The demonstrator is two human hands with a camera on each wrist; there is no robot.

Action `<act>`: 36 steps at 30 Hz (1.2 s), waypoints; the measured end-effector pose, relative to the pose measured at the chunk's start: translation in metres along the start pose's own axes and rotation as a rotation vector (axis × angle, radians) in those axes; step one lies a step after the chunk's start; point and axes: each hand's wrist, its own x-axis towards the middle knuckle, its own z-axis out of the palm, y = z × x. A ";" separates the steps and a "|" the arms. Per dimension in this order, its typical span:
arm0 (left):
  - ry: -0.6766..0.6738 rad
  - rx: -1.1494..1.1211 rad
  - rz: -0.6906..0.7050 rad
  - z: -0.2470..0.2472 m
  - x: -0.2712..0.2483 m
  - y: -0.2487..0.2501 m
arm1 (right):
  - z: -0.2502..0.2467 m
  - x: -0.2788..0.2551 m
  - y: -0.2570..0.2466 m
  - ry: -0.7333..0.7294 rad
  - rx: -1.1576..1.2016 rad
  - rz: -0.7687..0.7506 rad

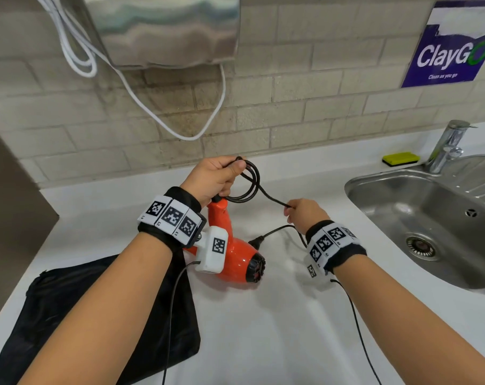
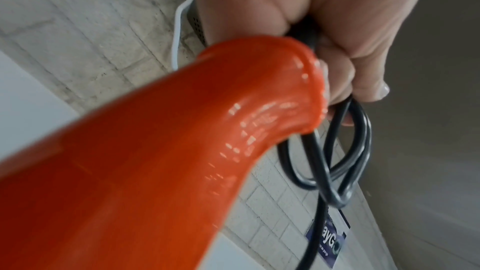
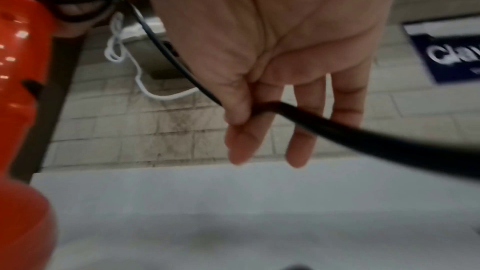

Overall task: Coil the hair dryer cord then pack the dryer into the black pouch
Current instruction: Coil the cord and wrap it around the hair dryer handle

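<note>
Now | dryer [image 1: 235,259] nozzle toward viewer, handle up | left hand [image 1: 212,177] grips coils [image 1: 246,180] | right hand [image 1: 305,211] pinches cord

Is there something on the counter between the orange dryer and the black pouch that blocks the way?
Nothing visible does. The hair dryer lies right beside the black pouch; only the left forearm passes above that gap.
</note>
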 end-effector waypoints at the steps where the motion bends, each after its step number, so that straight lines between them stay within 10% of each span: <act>1: -0.002 -0.001 -0.003 0.001 0.000 0.000 | -0.002 -0.005 -0.005 0.039 -0.135 -0.050; 7: -0.011 0.063 0.027 0.002 0.001 0.000 | -0.013 -0.021 -0.043 -0.102 0.195 -0.544; 12: 0.004 0.076 0.028 0.000 -0.003 0.003 | -0.022 -0.025 -0.048 -0.075 0.500 -0.492; 30: -0.338 0.409 -0.012 0.009 -0.001 0.012 | -0.064 -0.049 -0.084 0.461 0.368 -0.612; 36: -0.215 0.306 0.005 0.002 0.000 0.008 | -0.060 -0.046 -0.073 0.678 0.153 -0.524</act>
